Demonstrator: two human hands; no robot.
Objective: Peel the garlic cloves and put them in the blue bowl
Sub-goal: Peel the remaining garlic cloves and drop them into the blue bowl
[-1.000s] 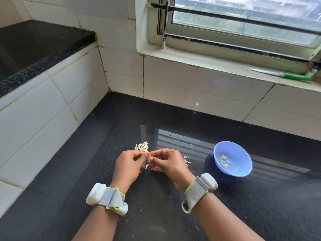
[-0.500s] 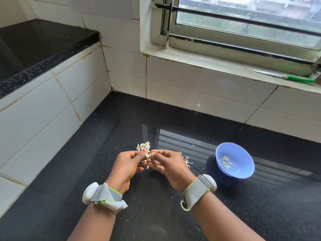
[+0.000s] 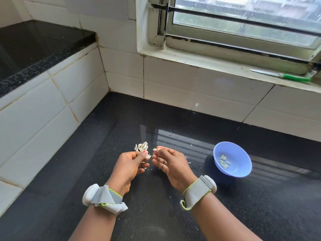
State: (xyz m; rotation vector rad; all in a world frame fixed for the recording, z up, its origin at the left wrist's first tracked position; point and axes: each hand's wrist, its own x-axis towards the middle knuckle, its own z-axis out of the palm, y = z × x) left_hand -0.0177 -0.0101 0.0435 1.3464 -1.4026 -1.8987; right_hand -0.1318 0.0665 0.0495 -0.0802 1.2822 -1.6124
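My left hand (image 3: 129, 164) pinches a garlic clove (image 3: 147, 154) with loose white skin between thumb and fingers. Just to its right, my right hand (image 3: 169, 161) pinches a small flake of peel (image 3: 154, 149) at its fingertips, a short gap from the clove. Behind my left hand a cluster of unpeeled garlic cloves (image 3: 142, 146) lies on the black counter. The blue bowl (image 3: 240, 168) stands to the right of my right hand and holds several peeled cloves (image 3: 224, 160).
Bits of garlic skin (image 3: 187, 161) lie scattered on the black granite counter (image 3: 156, 214) around my hands. White tiled walls rise at the left and back. A green-handled knife (image 3: 293, 77) lies on the window sill. A raised black ledge (image 3: 34, 47) sits at upper left.
My hands were joined on the clove; they have drawn apart, and the right hand has come away with a flake of skin. The camera has tilted slightly.
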